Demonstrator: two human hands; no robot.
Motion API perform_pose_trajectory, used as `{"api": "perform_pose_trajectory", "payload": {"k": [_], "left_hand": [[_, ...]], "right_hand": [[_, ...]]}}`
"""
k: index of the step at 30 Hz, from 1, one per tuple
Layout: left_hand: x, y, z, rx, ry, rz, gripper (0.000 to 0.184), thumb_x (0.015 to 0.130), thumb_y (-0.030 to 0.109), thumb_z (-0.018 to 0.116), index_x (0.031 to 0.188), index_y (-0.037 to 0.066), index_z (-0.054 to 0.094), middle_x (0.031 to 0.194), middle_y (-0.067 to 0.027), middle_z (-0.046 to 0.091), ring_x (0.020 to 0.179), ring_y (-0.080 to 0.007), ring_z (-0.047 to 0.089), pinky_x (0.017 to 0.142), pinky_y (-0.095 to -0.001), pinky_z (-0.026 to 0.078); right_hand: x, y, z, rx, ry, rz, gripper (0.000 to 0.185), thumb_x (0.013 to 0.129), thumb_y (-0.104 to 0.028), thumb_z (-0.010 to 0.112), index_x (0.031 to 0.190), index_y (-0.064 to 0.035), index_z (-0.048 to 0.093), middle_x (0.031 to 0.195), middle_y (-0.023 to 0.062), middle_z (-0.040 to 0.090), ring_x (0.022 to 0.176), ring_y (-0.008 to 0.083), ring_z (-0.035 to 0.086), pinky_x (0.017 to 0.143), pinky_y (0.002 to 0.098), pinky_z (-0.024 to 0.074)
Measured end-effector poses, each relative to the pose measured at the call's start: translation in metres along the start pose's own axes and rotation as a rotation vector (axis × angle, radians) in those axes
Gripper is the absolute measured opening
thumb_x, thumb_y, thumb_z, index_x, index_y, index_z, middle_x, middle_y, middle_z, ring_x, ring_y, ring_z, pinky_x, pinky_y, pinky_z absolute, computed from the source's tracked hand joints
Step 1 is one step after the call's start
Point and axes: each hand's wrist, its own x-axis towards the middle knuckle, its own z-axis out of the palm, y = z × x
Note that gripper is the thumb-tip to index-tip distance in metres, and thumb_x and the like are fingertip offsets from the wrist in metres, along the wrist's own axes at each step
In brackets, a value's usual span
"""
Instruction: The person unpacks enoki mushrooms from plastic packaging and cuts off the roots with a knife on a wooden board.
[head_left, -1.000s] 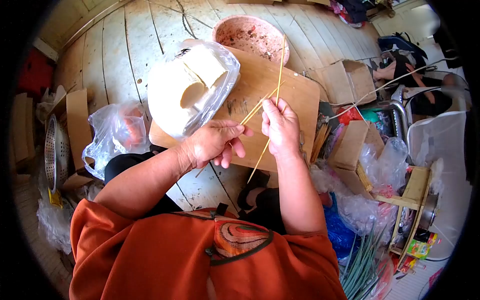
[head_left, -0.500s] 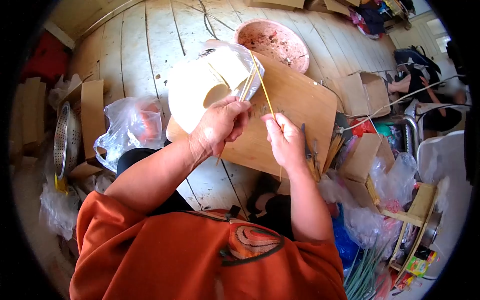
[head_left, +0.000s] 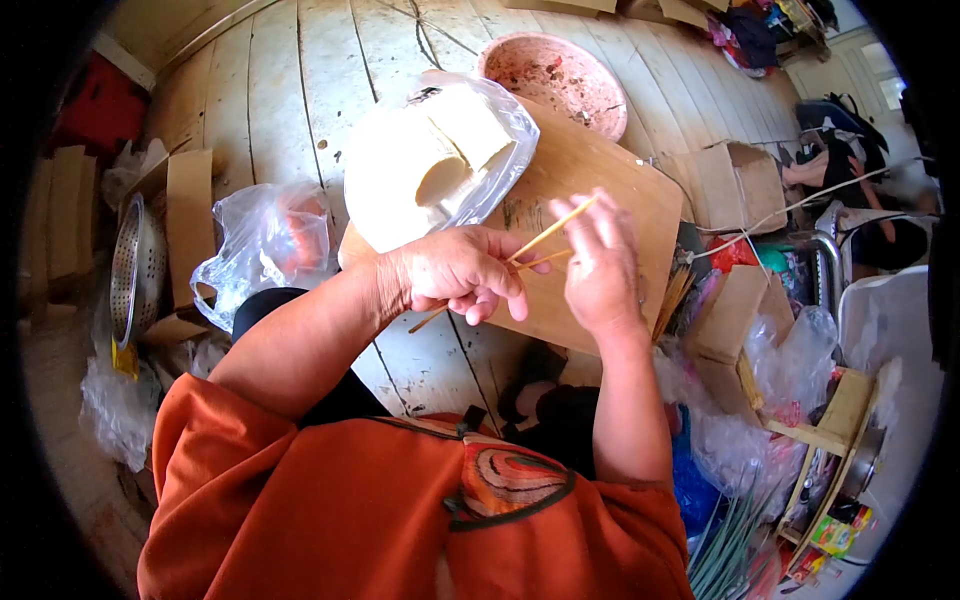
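Left hand [head_left: 455, 272] is gripping thin sticks [head_left: 550, 231], pointing towards two o'clock, probably light, stiff, snappable, wanting a mid-length pinch; right hand [head_left: 604, 268] is blurring, its grip unclear!

In the head view, our left hand [head_left: 465, 272] holds thin yellowish sticks [head_left: 550, 232] above the wooden desk [head_left: 600, 205], and our right hand [head_left: 603, 265] is raised at their upper ends. Beside our hands, pale blocks [head_left: 460, 150] lie on clear plastic [head_left: 515, 165], and a pink basin [head_left: 555, 85] sits just beyond the desk.
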Motion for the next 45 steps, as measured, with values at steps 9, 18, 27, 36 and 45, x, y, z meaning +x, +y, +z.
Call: {"api": "perform_pose_trajectory", "payload": {"k": [9,18,27,36,45], "left_hand": [[0.014,-0.027,-0.011,-0.206,0.000,0.086,0.031,0.087,0.004,0.054,0.118,0.005,0.052,0.086,-0.0080,0.065,0.058,-0.0151,0.062,0.046,-0.0226,0.048],[0.017,-0.022,0.010,-0.364,-0.035,0.075,0.024,0.093,0.014,0.054,0.111,-0.002,0.054,0.097,-0.0121,0.063,0.088,-0.0199,0.064,0.080,-0.0277,0.053],[0.005,-0.008,-0.016,-0.087,0.256,0.525,0.020,0.098,0.023,0.047,0.099,0.006,0.058,0.076,-0.0025,0.058,0.070,-0.0112,0.058,0.058,-0.0233,0.047],[-0.013,-0.008,-0.003,-0.032,0.442,0.453,0.023,0.097,0.022,0.047,0.103,0.006,0.062,0.072,0.0010,0.055,0.048,-0.0070,0.040,0.042,-0.0197,0.029],[-0.013,-0.012,0.013,-0.018,0.487,0.299,0.032,0.094,0.031,0.052,0.102,0.003,0.062,0.064,0.0013,0.050,0.044,-0.0047,0.034,0.040,-0.0187,0.025]], "right_hand": [[-0.009,-0.034,-0.006,0.195,0.197,-0.418,0.015,0.079,-0.016,0.060,0.090,-0.0073,0.066,0.100,0.0077,0.059,0.108,0.0254,0.055,0.098,0.0467,0.0414],[-0.030,-0.073,0.010,0.567,0.125,-0.495,0.015,0.074,-0.018,0.061,0.081,-0.0064,0.066,0.100,0.0064,0.060,0.109,0.0254,0.052,0.098,0.0449,0.0407],[-0.053,-0.047,0.010,0.514,0.032,-0.237,0.037,0.070,-0.002,0.063,0.106,-0.0094,0.063,0.107,0.0091,0.060,0.104,0.0278,0.056,0.094,0.0402,0.0453],[-0.215,-0.005,0.121,0.637,-1.157,0.594,0.028,0.083,-0.021,0.061,0.106,-0.0047,0.064,0.100,0.0169,0.067,0.094,0.0328,0.064,0.081,0.0425,0.0507],[-0.301,0.027,0.237,0.282,-1.250,0.868,0.033,0.078,-0.025,0.064,0.104,-0.0059,0.065,0.096,0.0168,0.067,0.094,0.0321,0.064,0.079,0.0414,0.0506]]}}
